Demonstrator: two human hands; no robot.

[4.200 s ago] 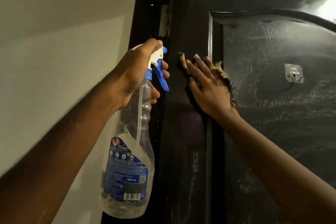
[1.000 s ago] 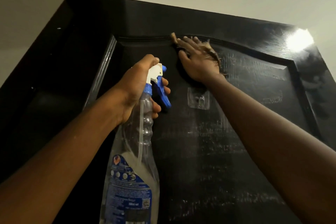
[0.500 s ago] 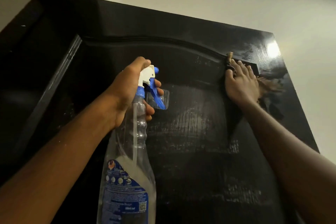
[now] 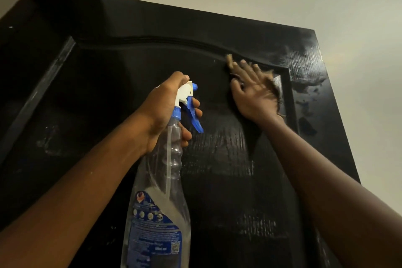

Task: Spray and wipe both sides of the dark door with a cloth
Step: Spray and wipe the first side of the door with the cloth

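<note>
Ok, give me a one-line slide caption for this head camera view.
Wiping the dark door: right hand presses a cloth to the upper panel, left hand grips a spray bottle.

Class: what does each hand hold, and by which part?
The left hand grips the spray bottle by its neck, just below the trigger head. The right hand presses the cloth flat against the door.

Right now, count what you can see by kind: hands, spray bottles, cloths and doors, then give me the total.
Hands: 2 (left hand, right hand)
Spray bottle: 1
Cloth: 1
Door: 1
Total: 5
</note>
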